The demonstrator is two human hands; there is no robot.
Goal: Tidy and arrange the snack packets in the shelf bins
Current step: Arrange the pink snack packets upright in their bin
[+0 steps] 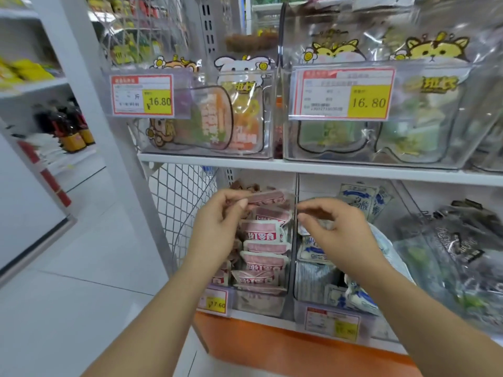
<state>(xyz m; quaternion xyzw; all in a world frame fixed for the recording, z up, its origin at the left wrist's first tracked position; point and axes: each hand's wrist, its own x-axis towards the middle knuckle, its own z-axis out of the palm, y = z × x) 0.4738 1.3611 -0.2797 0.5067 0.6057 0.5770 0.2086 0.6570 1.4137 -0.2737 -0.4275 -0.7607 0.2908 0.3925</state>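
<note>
- On the far-left shelving, dark glass bottles with orange labels (72,129) stand in a cluster; they are too blurred to count.
- On the upper white shelf (217,160), two clear plastic bins sit side by side. The left upper bin (206,152) holds orange and green pouches, and the right upper bin (340,157) holds pale green ones.
- Each upper bin carries one red-and-yellow price tag reading 16.80, two in all: the left tag (141,95) and the right tag (343,95).
- One shelf down, a clear lower bin (290,268) holds pink-and-white snack packets (261,232) in a leaning row; I count at least six.
- The left hand (217,227) pinches one more pink snack packet (265,198) by its left end between thumb and fingers. The packet is held roughly level above the back of that row.
- The right hand (334,229) has its fingers curled, with thumb and forefinger drawn together just beside the held packet's right end, over the wall between two bins. I cannot tell whether it grips anything.
- The neighbouring clear bin (313,284) holds blue-and-white packets (313,251) in a jumble, and I cannot count them.
- Dark grey packets (457,246) lie furthest right.
- Two yellow-patched price tags hang along the lower shelf's front: one reading 17.60 (215,302) and one blurred tag (332,323).
</note>
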